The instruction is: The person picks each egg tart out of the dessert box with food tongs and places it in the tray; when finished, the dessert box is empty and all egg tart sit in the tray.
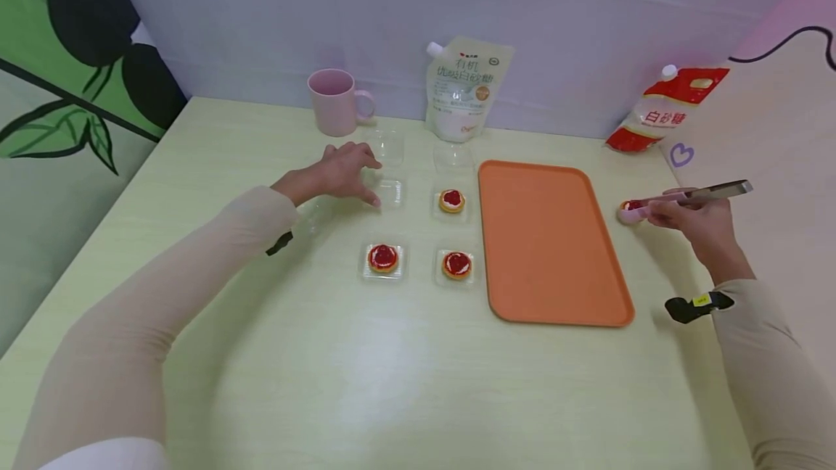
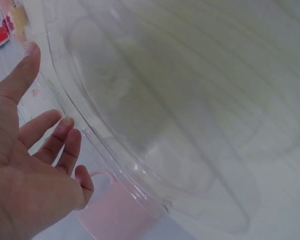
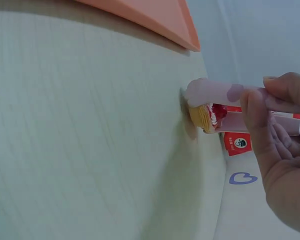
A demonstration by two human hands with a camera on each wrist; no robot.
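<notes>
My right hand (image 1: 702, 223) grips metal tongs (image 1: 708, 193) with pink tips. In the right wrist view the tongs' tips stand on either side of a small tart (image 3: 201, 118) topped with red fruit and cream, low at the table's right side. My left hand (image 1: 339, 171) is spread, thumb apart from the fingers, beside a clear plastic box (image 1: 392, 194) whose lid (image 1: 387, 145) is raised. Its fingertips overlap the clear plastic in the left wrist view, and nothing is held. Three more tarts sit in clear boxes: one tart (image 1: 452, 200) farther back, two others (image 1: 382, 258) nearer.
An orange tray (image 1: 555, 245) lies between the boxes and the tongs. Along the back stand a pink mug (image 1: 332, 104), a pale sugar pouch (image 1: 465, 89) and a red-and-white sugar bag (image 1: 662, 111). Another clear box (image 1: 318, 217) lies by the left wrist.
</notes>
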